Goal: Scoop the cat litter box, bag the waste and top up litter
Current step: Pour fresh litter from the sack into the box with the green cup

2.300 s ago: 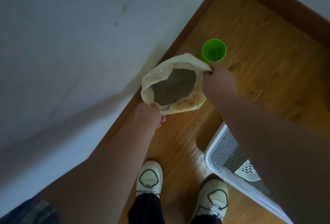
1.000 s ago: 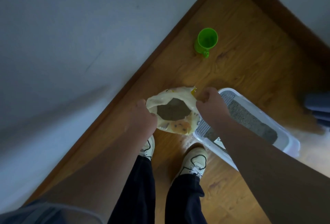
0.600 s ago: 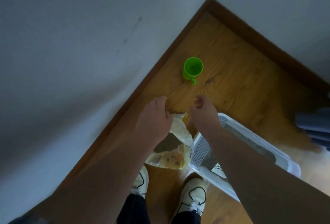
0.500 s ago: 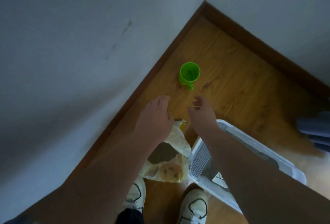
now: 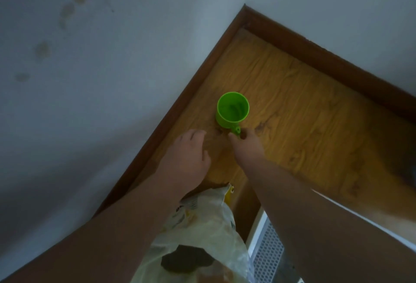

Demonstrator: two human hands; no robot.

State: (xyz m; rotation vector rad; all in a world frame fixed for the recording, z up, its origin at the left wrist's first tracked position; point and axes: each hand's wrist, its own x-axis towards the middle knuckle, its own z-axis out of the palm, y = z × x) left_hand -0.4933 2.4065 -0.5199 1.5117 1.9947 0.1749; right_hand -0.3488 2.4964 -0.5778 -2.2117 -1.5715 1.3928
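A green cup (image 5: 233, 109) stands upright on the wooden floor near the room's corner, with its small handle pointing toward me. My right hand (image 5: 246, 147) is at that handle, thumb and fingers pinched on either side of it. My left hand (image 5: 190, 155) hovers just left of it, over the floor, holding nothing, fingers loosely apart. The pale litter bag (image 5: 202, 235) stands open below my left forearm, with dark litter visible inside. The white litter box (image 5: 266, 258) shows only its perforated corner at the bottom right, mostly hidden by my right arm.
Grey walls with a dark wooden skirting board (image 5: 171, 125) meet in a corner beyond the cup. The skirting runs close along the left of my left hand. Bare wooden floor (image 5: 315, 125) lies to the right of the cup.
Both hands let go of the litter bag, which now stands by the box. They reached forward to the green cup, and my right hand has closed on its handle.
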